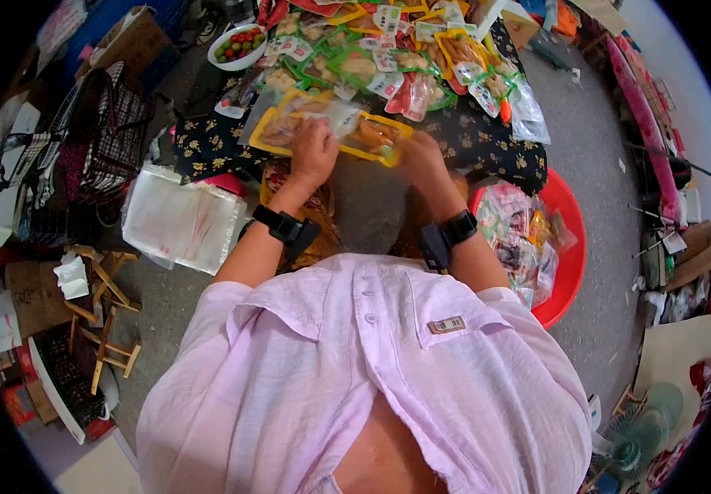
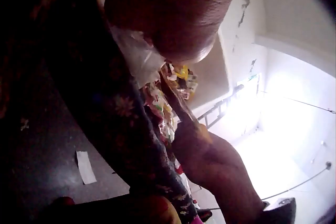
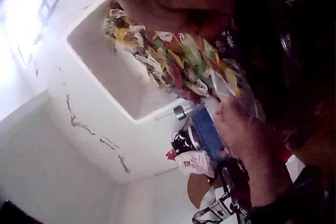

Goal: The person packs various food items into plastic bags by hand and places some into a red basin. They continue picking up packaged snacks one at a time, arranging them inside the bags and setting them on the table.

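Note:
In the head view a long yellow-edged food packet (image 1: 277,136) with brown contents and a white label lies across the near edge of the table, partly in clear plastic film. My left hand (image 1: 316,155) grips its middle, the fingers curled at the label. At the packet's right end, my right hand (image 1: 425,160) holds the corner, somewhat blurred. The left wrist view shows my left hand (image 2: 173,14) close and dark, with the right hand (image 2: 202,155) opposite. From the right wrist, my left hand (image 3: 239,127) appears beyond the near hand.
Several sealed food packets (image 1: 355,66) pile up on the dark flowered tablecloth (image 1: 487,144). A white bowl (image 1: 240,62) of red and green fruit stands at the back left. Clear bags (image 1: 183,218) lie left; a red tub (image 1: 569,247) of packets stands right. Folding wooden stools (image 1: 109,329) are farther left.

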